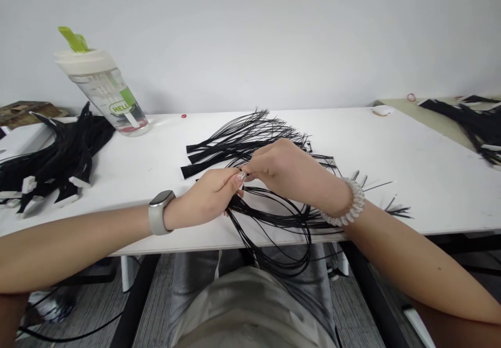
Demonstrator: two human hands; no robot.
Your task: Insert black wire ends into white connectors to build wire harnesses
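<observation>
Both hands meet above the front half of the white table. My left hand [211,195] is closed, thumb and fingers pinched on a small white connector [241,184], which is partly hidden. Black wires [270,215] run from it in loops to the right and over the table's front edge. My right hand [284,173] is closed in a pinch right against the left fingertips; a short dark bit, seemingly a wire end, shows there. Just behind the hands lie several black wire bundles [219,152] with flat dark ends pointing left and loose ends fanned out to the right.
A tall clear bottle [111,95] with a green spout stands at the back left. Beside it lies a heap of black cables [66,155] with white connectors. More black cables [465,121] lie at the far right. A wall [250,40] rises behind the white table [156,144].
</observation>
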